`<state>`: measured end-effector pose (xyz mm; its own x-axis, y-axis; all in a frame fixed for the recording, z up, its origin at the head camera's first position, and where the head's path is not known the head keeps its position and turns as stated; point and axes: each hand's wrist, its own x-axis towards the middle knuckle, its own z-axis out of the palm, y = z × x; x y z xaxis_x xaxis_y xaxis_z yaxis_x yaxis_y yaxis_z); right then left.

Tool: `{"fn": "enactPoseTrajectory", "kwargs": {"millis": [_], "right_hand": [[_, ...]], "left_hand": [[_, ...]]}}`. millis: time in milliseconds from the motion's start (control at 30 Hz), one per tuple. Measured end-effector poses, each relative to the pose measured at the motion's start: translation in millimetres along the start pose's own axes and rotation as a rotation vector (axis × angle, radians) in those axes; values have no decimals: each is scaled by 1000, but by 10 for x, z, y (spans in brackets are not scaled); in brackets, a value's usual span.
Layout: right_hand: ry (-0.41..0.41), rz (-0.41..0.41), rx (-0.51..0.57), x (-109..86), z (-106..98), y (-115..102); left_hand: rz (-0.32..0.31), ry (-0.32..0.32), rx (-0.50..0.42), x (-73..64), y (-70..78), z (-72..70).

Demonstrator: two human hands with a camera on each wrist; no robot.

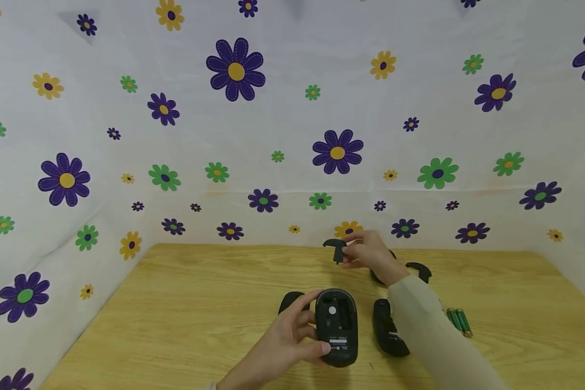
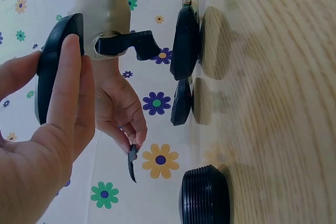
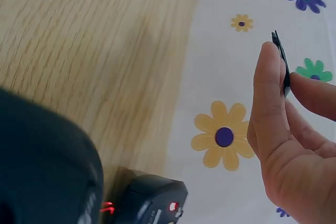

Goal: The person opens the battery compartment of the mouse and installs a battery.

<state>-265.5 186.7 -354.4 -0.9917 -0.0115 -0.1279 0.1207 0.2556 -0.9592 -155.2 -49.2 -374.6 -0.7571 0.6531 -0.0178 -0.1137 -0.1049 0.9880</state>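
In the head view my left hand (image 1: 294,333) holds a black computer mouse (image 1: 338,355) raised, its underside turned toward me. A long dark battery slot lies uncovered at the mouse's top right. Farther back, my right hand (image 1: 368,254) pinches a thin black battery cover (image 1: 337,249) above the table's far edge. The left wrist view has the held mouse (image 2: 46,85) between thumb and fingers, with the cover (image 2: 132,163) hanging from the right fingertips beyond it. Edge-on, the same cover (image 3: 283,64) sits between thumb and fingers in the right wrist view.
Another black mouse (image 1: 291,301) sits behind my left hand. A second one (image 1: 387,330) lies beside the right forearm. Beyond that arm are a similar cover (image 1: 421,271), green batteries (image 1: 459,320) and a partly hidden dark object (image 1: 377,276). A flowered cloth (image 1: 283,135) surrounds the wooden table (image 1: 200,292).
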Motion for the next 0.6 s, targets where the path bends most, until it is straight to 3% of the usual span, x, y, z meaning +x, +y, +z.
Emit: {"fn": "enactPoseTrajectory", "kwargs": {"millis": [300, 600], "right_hand": [[-1, 62, -63, 151, 55, 195], [3, 143, -105, 267, 123, 109]], "left_hand": [[6, -10, -7, 16, -41, 15], [5, 6, -9, 5, -16, -12]]}}
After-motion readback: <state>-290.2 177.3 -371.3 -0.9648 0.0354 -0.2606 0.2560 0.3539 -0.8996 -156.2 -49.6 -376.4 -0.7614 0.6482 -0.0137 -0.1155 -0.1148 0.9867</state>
